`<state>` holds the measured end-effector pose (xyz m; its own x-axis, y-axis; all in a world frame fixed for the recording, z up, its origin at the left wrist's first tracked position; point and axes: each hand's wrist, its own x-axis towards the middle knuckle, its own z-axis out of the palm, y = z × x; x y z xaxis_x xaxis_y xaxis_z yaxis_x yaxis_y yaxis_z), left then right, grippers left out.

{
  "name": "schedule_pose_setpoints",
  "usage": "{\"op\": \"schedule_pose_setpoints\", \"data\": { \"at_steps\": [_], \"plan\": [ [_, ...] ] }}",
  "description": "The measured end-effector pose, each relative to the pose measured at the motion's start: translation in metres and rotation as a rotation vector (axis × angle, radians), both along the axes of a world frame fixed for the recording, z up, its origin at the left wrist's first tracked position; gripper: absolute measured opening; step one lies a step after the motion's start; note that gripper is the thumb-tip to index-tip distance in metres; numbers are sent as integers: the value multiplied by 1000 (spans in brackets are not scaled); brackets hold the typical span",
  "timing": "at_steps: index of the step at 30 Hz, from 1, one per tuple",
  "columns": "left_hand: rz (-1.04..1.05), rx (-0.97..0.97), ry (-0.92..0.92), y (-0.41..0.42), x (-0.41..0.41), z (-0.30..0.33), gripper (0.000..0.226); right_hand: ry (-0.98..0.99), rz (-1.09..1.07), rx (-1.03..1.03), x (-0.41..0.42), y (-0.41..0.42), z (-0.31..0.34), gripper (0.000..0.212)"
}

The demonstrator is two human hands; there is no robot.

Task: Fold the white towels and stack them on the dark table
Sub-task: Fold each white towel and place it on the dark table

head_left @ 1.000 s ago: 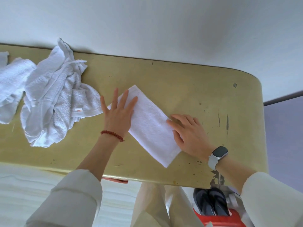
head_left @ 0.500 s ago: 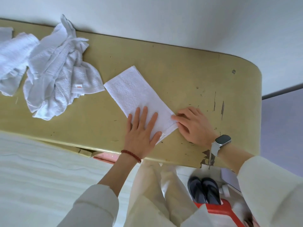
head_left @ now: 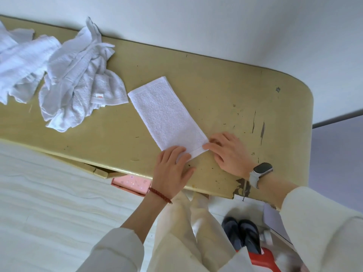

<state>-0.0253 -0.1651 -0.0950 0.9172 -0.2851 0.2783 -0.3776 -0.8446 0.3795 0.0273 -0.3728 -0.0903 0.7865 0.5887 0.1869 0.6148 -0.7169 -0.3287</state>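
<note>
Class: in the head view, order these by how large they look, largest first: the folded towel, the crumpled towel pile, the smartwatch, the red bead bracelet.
1. crumpled towel pile
2. folded towel
3. and 4. smartwatch and red bead bracelet: both small and too alike to rank.

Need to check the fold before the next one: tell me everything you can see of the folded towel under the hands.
The folded towel is white terry cloth with a flat woven border at its ends, folded into a long narrow rectangle. It lies flat and diagonal on the yellowish table, far end toward the crumpled towel pile, which it nearly touches. The left hand rests on its near corner, fingers bent. The right hand has fingertips at its near right corner.
</note>
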Motion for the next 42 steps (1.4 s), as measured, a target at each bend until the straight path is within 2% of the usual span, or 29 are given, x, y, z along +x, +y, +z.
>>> {"op": "schedule_pose_setpoints", "data": {
  "at_steps": [4,9,11,14,16,19,22,24,26,29,30,31,33,35,37,38,42],
  "plan": [
    [27,-37,-19,3,3,-4,16,-74,60,-62,4,0,1,17],
    [99,4,27,2,10,-1,20,-208,127,-373,20,20,7,22],
    [155,25,63,-1,14,3,25,-161,110,-355,23,25,12,22],
    [235,36,84,-5,21,7,21,-44,30,-127,19,29,21,6],
    [223,8,62,-4,24,11,13,25,-6,-27,12,29,28,15],
    [160,-77,54,2,20,21,28,73,16,17,2,25,26,19],
    [152,-187,107,10,13,32,29,136,70,35,-6,24,24,55],
    [159,-221,121,15,11,41,25,141,81,62,-7,25,27,66],
    [149,-196,104,21,11,47,21,121,83,99,-5,25,32,57],
    [105,-116,136,36,9,52,18,90,96,87,3,22,44,19],
    [96,-109,175,40,7,53,18,97,90,63,3,20,48,21],
    [96,-139,232,44,4,55,20,111,88,47,1,17,49,26],
    [191,-334,424,45,1,63,26,202,21,50,-2,16,53,32],
    [356,-590,613,41,9,68,5,409,-120,130,-1,20,60,35],
    [470,-727,642,37,29,70,14,615,-252,298,12,30,68,30],
    [495,-760,631,35,41,69,13,651,-320,372,21,36,70,26],
    [578,-824,631,29,95,59,4,638,-562,491,62,59,64,17]
  ]
}}
